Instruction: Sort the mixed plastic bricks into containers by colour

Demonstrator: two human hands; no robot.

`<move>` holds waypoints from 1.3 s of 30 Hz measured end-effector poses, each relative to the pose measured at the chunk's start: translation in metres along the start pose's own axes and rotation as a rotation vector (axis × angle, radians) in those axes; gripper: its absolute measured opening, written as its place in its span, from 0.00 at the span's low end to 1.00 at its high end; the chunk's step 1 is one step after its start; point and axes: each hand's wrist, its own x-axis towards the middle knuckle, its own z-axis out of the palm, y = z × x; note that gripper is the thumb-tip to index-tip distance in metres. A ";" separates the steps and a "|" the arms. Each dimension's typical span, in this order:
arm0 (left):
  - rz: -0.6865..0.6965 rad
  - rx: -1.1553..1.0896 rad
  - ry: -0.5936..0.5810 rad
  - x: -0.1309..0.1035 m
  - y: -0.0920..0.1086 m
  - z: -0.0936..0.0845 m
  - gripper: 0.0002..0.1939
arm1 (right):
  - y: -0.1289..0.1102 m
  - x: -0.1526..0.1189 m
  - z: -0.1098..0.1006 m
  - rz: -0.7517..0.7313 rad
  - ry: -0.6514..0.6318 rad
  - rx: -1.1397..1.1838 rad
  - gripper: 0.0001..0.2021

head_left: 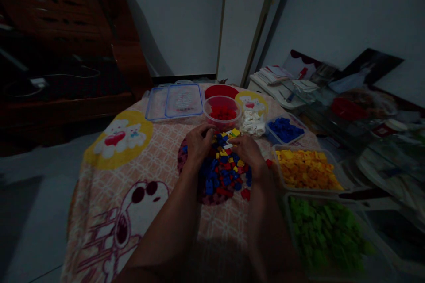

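A mixed pile of toy building bricks (226, 176), mostly blue, red and yellow, lies on a round dark-pink patch (212, 199) of the tablecloth. My left hand (200, 142) is at the pile's far left edge, its fingers curled together; what they hold, if anything, is hidden. Across from it, my right hand (246, 149) reaches over the far right of the pile with thumb and fingers drawn together. A white brick (227, 146) lies just below those fingertips. Dim light hides whether a small piece is pinched there.
Beyond the hands are a round tub of red bricks (223, 114) and a heap of white bricks (253, 124). Boxes of blue (284, 129), yellow (307, 169) and green bricks (327, 230) line the right. Blue-rimmed lids (175, 101) lie at the back left.
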 end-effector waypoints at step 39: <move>0.172 0.186 -0.470 -0.003 0.003 0.007 0.16 | -0.013 -0.005 -0.015 0.173 -0.012 -0.235 0.10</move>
